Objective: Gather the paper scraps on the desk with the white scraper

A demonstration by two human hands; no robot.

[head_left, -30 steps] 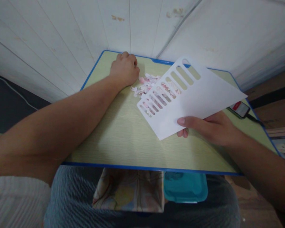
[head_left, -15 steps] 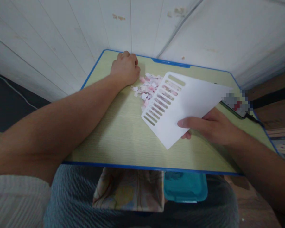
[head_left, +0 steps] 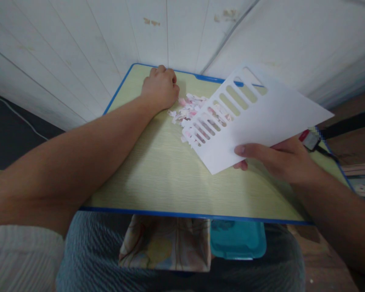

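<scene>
My right hand point(head_left: 273, 158) grips a stiff white slotted sheet point(head_left: 255, 117), thumb on top and fingertips underneath. A row of rounded slots, longer toward the far end, runs along the sheet's left side. It is held tilted above the table, its slotted side over a heap of torn pink and white paper scraps point(head_left: 191, 107); some scraps show through the slots. Beside the heap, my left hand point(head_left: 161, 89) rests near the table's back edge with its fingers curled in. The inside of that hand is hidden.
The pale table point(head_left: 170, 174) has a blue rim and stands against a white panelled wall point(head_left: 109, 36). A partly covered device with a cable point(head_left: 312, 140) lies at the right. Below the front edge are a patterned fabric bag point(head_left: 167, 247) and a teal plastic container point(head_left: 239, 241).
My right hand has moved slightly right and away from me, and the slotted sheet's far corner has swung up and to the right. My left hand and the scraps have stayed put.
</scene>
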